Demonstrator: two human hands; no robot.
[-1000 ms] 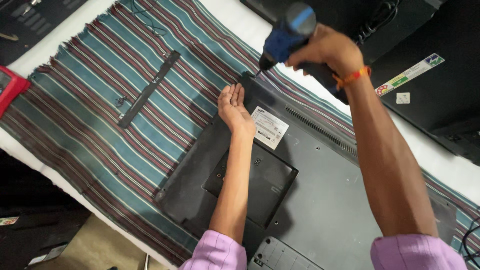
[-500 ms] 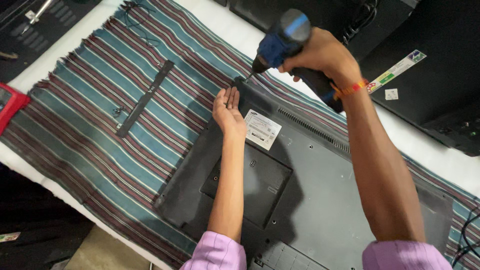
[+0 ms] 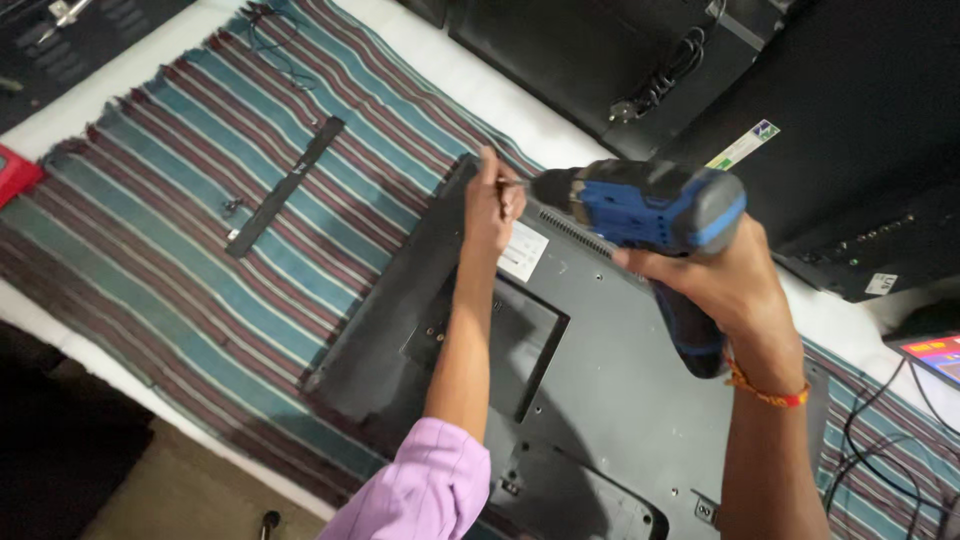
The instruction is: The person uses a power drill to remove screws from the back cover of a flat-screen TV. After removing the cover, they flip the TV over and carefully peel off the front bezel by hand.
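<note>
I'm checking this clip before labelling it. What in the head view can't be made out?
- Driver bit tip: hidden by left hand fingers.
- Blue cordless driver grip: covered by right hand.
- Grey flat-screen back panel: lower part cut off by frame edge.

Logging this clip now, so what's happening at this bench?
A person holds a blue cordless driver in the right hand, its bit aimed sideways toward the left hand. The left hand's fingers pinch at the bit tip, above the top edge of a flat screen's grey back panel. The panel lies face down on a striped cloth, where a black strip also lies.
</note>
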